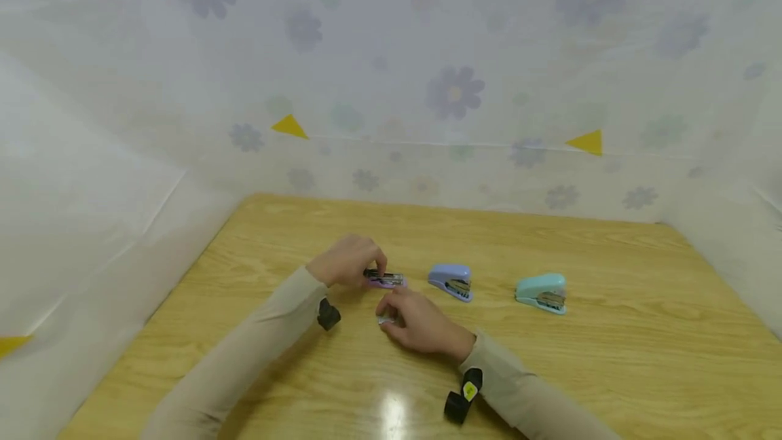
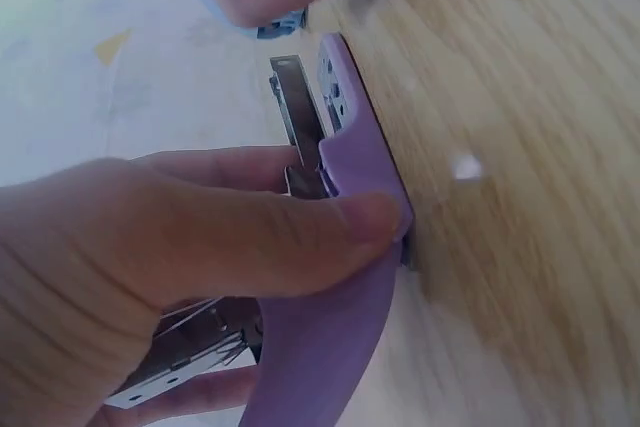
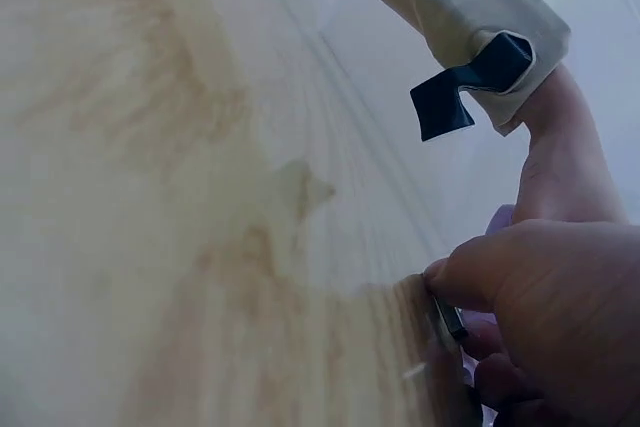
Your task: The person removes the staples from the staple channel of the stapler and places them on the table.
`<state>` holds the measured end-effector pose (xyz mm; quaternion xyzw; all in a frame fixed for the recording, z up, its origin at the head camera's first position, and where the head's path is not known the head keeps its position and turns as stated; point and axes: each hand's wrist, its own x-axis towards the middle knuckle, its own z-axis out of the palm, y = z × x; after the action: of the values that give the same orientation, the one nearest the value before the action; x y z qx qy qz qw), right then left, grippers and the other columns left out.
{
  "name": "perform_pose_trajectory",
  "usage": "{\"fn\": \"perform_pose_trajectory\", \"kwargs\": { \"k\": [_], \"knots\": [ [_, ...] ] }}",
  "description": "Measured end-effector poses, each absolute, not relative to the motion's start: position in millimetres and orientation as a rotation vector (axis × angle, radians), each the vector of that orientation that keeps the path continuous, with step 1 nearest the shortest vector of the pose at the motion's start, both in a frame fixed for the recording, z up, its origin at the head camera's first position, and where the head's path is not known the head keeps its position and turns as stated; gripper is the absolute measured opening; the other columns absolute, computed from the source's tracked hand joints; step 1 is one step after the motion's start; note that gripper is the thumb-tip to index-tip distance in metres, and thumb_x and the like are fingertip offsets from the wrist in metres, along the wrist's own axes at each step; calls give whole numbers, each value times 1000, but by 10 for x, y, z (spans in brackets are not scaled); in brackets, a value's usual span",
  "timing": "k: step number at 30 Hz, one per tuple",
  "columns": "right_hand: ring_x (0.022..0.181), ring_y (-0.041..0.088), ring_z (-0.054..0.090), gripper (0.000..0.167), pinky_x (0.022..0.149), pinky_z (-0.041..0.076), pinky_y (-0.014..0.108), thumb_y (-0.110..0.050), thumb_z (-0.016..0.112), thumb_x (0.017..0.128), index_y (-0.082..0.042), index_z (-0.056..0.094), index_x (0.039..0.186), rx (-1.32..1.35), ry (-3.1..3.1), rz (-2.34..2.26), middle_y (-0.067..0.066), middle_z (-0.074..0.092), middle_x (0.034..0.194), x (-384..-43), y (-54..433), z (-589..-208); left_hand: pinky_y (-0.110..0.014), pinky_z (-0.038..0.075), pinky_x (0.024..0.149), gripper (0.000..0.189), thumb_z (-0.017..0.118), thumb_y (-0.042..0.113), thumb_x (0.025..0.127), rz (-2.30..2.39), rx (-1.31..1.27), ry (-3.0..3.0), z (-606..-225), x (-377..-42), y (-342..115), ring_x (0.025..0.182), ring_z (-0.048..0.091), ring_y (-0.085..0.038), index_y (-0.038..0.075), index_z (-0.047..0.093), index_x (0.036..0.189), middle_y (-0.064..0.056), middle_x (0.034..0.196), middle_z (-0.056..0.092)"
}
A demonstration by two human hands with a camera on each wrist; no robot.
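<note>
A purple stapler (image 2: pixel 362 152) lies folded wide apart, its metal magazine (image 2: pixel 297 107) exposed. My left hand (image 1: pixel 351 260) grips it at the hinge, the thumb across the purple body and the other fingers behind. Close by on the near right, my right hand (image 1: pixel 421 321) hovers low at the tabletop. Between its thumb and fingers it pinches a small dark-edged strip (image 3: pixel 447 317), which looks like a strip of staples; most of it is covered by the fingers.
Right of the hands stand a lavender-blue stapler (image 1: pixel 450 279) and, farther right, a mint-green stapler (image 1: pixel 542 290). All are on a wooden table (image 1: pixel 293 372). A pale flower-patterned sheet (image 1: pixel 391 87) with yellow triangles hangs behind and at the sides.
</note>
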<state>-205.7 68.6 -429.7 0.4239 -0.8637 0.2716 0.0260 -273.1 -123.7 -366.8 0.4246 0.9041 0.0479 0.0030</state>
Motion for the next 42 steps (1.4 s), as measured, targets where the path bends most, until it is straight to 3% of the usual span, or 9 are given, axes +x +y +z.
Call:
{"fn": "perform_pose_trajectory", "kwargs": {
  "k": [5, 7, 11, 17, 26, 34, 42],
  "knots": [
    [69, 2, 47, 41, 65, 45, 19, -12, 66, 89, 0, 49, 124, 1250, -2632, 1063, 0, 56, 89, -2056, 768, -4360, -34, 50, 75, 13, 82, 25, 76, 78, 1305, 2887, -3683, -2703, -1203, 71, 56, -9, 22, 73, 85, 6, 90, 71],
    [64, -1, 43, 43, 60, 42, 17, -7, 64, 89, 2, 45, 127, 1214, -2590, 1165, -2, 54, 87, -2057, 836, -4405, -40, 50, 81, 17, 82, 28, 76, 85, 1332, 2909, -3707, -2684, -1179, 77, 60, -11, 21, 72, 88, 6, 93, 70],
    [62, -3, 43, 34, 55, 41, 17, 2, 60, 87, 3, 49, 120, 1152, -2439, 1237, -3, 53, 82, -2053, 1000, -4470, -45, 48, 87, 18, 75, 31, 81, 132, 1373, 2959, -3725, -2625, -1103, 91, 63, -16, 19, 71, 94, 3, 101, 69],
    [58, -3, 41, 20, 50, 39, 17, 8, 57, 84, 0, 56, 102, 990, -2293, 1174, -6, 51, 73, -2068, 1253, -4492, -42, 46, 94, 17, 65, 25, 90, 144, 1427, 3079, -3704, -2582, -908, 111, 58, -20, 14, 70, 103, -1, 116, 65],
    [53, -4, 32, 27, 44, 27, 13, 14, 51, 66, -7, 47, 82, 788, -2188, 1195, -9, 38, 62, -2025, 1577, -4422, -39, 47, 97, 39, 66, 20, 91, 347, 1416, 2978, -3701, -2570, -550, 115, 58, -21, 13, 57, 129, -6, 128, 60],
    [54, -2, 36, 29, 45, 32, 15, 19, 57, 68, 3, 50, 92, 726, -2162, 1213, -5, 46, 65, -2061, 1682, -4441, -34, 45, 100, 54, 67, 20, 91, 480, 1425, 2804, -3742, -2541, -312, 124, 53, -21, 13, 46, 141, -7, 137, 54],
    [50, -2, 37, 34, 45, 33, 16, 14, 61, 72, 4, 51, 103, 634, -2231, 1217, -6, 46, 61, -2167, 1765, -4467, -31, 47, 97, 42, 59, 16, 96, 568, 1463, 2770, -3787, -2560, -171, 118, 57, -17, 19, 51, 137, -3, 130, 59]
  ]
}}
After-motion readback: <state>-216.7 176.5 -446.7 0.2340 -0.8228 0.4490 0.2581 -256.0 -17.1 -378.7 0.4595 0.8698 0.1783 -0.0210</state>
